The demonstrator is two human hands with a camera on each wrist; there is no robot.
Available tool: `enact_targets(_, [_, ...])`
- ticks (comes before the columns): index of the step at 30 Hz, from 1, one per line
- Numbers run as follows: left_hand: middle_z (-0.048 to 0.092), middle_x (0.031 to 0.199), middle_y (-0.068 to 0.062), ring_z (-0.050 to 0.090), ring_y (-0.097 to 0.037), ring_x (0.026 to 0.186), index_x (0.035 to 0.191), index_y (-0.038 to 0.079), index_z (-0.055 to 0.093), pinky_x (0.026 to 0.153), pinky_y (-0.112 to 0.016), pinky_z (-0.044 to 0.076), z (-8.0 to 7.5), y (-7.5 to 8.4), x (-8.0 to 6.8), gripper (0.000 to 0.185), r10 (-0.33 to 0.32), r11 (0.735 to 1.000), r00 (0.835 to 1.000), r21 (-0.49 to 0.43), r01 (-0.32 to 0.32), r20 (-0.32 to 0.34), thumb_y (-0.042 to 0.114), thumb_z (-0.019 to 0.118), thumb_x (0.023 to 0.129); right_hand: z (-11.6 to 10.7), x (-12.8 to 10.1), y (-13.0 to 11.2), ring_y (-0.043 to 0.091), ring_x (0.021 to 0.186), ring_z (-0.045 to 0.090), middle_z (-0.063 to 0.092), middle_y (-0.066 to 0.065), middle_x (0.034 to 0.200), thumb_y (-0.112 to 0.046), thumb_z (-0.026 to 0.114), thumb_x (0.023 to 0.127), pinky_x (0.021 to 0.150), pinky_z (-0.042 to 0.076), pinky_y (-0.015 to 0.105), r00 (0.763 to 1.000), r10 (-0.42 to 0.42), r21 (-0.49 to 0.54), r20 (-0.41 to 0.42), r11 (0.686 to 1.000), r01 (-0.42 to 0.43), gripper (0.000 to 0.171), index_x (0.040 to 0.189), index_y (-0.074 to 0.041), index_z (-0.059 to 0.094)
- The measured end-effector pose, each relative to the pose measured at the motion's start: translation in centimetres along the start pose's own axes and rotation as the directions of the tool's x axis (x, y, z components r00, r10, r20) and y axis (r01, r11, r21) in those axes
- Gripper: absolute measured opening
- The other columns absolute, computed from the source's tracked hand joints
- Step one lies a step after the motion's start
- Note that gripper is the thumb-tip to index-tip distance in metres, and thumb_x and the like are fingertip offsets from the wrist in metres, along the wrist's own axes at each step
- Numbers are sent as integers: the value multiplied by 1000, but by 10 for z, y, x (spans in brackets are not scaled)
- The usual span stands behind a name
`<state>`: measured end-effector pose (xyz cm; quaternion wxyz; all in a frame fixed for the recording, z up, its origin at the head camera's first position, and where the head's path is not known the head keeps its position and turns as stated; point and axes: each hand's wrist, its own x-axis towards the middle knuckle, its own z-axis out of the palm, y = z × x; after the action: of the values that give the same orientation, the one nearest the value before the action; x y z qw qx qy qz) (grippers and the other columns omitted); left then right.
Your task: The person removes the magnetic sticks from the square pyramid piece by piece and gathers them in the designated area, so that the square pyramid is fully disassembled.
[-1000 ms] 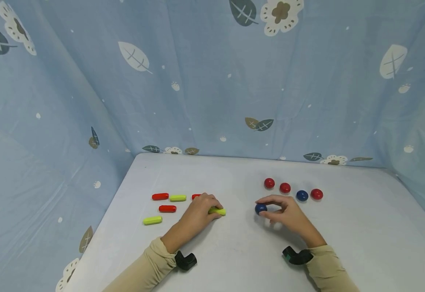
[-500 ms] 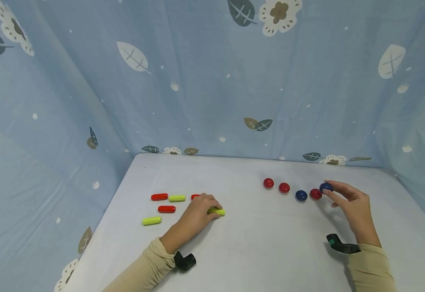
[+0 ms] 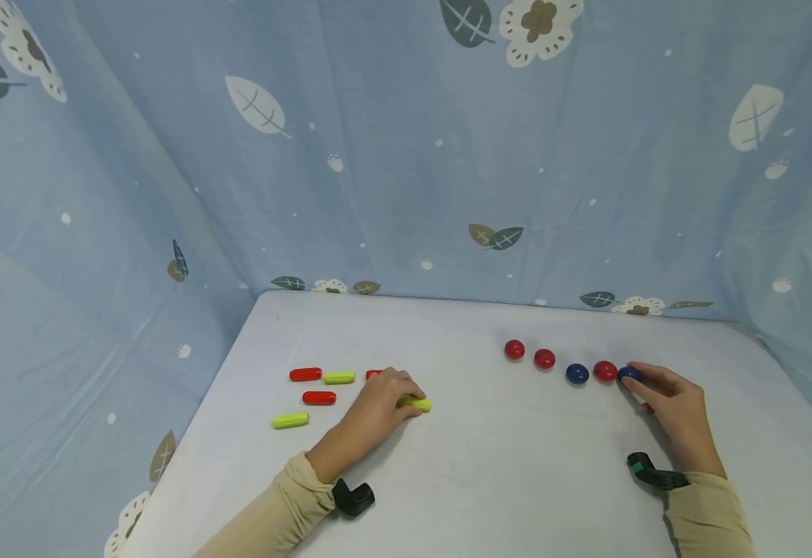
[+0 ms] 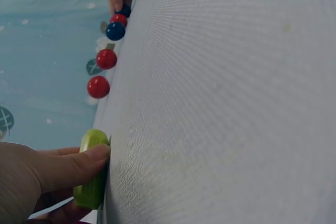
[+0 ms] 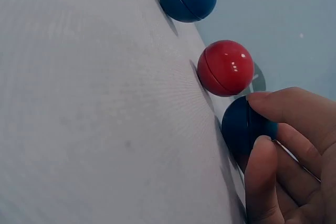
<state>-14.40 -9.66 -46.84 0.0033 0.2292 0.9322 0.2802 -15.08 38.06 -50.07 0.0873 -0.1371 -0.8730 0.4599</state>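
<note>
At the right end of a row of balls, my right hand [image 3: 678, 407] pinches a glossy blue ball [image 5: 239, 127] between thumb and fingers, down at the table surface. Beside it sits a red ball [image 5: 226, 68], then another blue ball [image 3: 577, 374] and two more red balls, the nearer one [image 3: 545, 359] and the leftmost one [image 3: 514, 349]. On the left side my left hand [image 3: 381, 407] grips a yellow-green ridged block [image 4: 90, 169], thumb on one side and fingers on the other. A red block [image 3: 374, 374] behind that hand is partly hidden by it.
Left of the left hand lie a red block [image 3: 305, 374], a yellow-green block [image 3: 339, 377], a second red block [image 3: 318, 397] and another yellow-green block [image 3: 290, 420]. The white table [image 3: 476, 480] meets a blue patterned curtain [image 3: 392, 194] at its back and sides.
My right hand has carried the blue ball rightward from the middle of the table, past the row, and lowered it beside the last red ball. The left hand has stayed in place.
</note>
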Motion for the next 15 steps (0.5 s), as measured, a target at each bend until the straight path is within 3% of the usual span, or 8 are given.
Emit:
enact_targets(6, [76, 102, 4, 62, -15, 97, 101, 16, 82, 82, -28, 52, -1, 0, 0, 18, 13, 1000, 1000, -5, -13, -6, 18, 86, 84, 1, 0, -2, -16, 87, 57, 56, -34, 107, -36, 74, 97, 65, 55, 15, 1000, -27, -5, 11, 1000, 27, 56, 139, -1, 60])
enact_targets(12, [76, 102, 4, 62, -16, 97, 101, 16, 82, 82, -29, 52, 0, -1, 0, 18, 15, 1000, 1000, -1, -15, -13, 17, 87, 83, 3, 0, -2, -19, 90, 56, 64, -13, 122, -34, 72, 98, 68, 56, 13, 1000, -16, -18, 9, 1000, 16, 57, 141, -1, 58])
enact_targets(15, [76, 102, 4, 62, -15, 97, 101, 17, 82, 82, -29, 52, 0, 0, 0, 19, 11, 1000, 1000, 5, -11, -9, 18, 87, 83, 3, -1, -2, -20, 91, 55, 61, -18, 119, -32, 73, 98, 69, 56, 13, 1000, -8, 0, 10, 1000, 8, 57, 142, 0, 57])
